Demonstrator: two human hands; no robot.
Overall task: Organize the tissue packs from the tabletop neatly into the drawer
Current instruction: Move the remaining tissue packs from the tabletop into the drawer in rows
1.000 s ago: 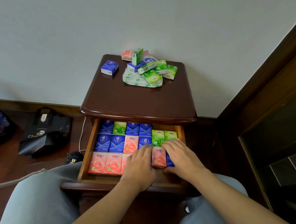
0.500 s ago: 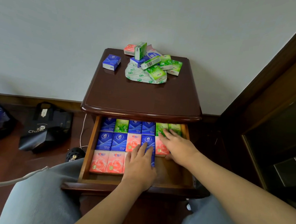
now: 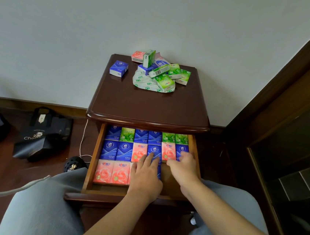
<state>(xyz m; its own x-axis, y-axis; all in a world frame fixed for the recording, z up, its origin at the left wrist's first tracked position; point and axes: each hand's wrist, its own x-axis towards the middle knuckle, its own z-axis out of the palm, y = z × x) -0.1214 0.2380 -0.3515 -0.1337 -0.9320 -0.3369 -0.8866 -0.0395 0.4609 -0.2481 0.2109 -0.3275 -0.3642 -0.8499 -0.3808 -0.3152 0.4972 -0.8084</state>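
Black bag (image 3: pixel 42 136) on the floor left of the nightstand: white lettering starts "Cha", the rest lost in a fold. Flattened white-green wrapper (image 3: pixel 144 81) under the pile on the tabletop carries a repeated small green word, roughly "ROYO", not sure of the letters. Blue packs (image 3: pixel 109 149) in the drawer have a white crest logo with a short word under it, the pink packs (image 3: pixel 104 171) a red logo with characters at the top edge, the green pack (image 3: pixel 164 82) on the tabletop a small red-blue mark; all too small to read.
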